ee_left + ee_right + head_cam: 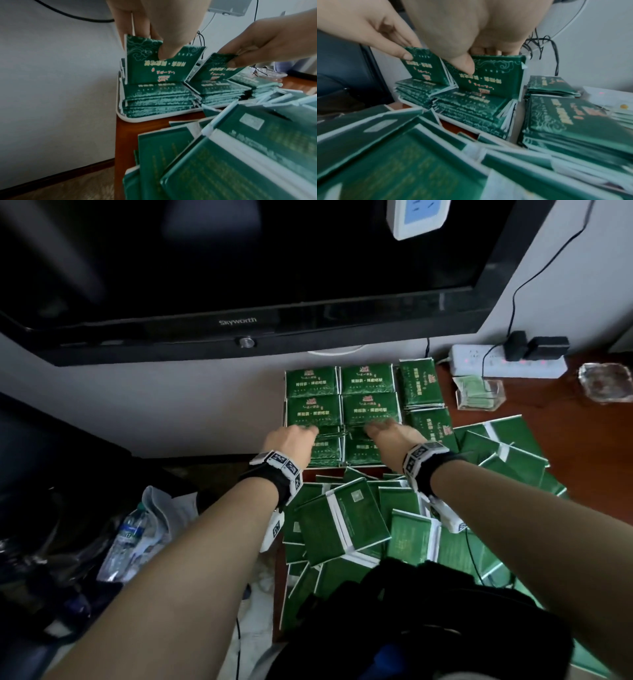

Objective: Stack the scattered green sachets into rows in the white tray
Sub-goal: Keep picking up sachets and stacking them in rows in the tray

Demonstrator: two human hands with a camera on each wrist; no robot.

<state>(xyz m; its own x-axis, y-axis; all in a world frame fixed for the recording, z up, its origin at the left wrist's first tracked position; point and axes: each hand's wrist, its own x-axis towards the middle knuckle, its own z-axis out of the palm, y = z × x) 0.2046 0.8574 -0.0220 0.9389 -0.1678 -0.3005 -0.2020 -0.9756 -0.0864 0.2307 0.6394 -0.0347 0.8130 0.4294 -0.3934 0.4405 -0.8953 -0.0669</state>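
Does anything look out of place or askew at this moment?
Yes. Two stacks of sachets lie on the table right of the white tray, turned sideways to the tray's rows. Each hand, left hand and right hand, pinches a sachet stack on edge, not yet flat. Loose sachets sprawl nearer.

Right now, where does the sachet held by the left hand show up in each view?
Head: mostly hidden under the left hand, over the tray's near-left stack.
Left wrist: upper centre, the sachet upright, pinched at its top.
Right wrist: upper left, tilted.
Shared landmark: the white tray.
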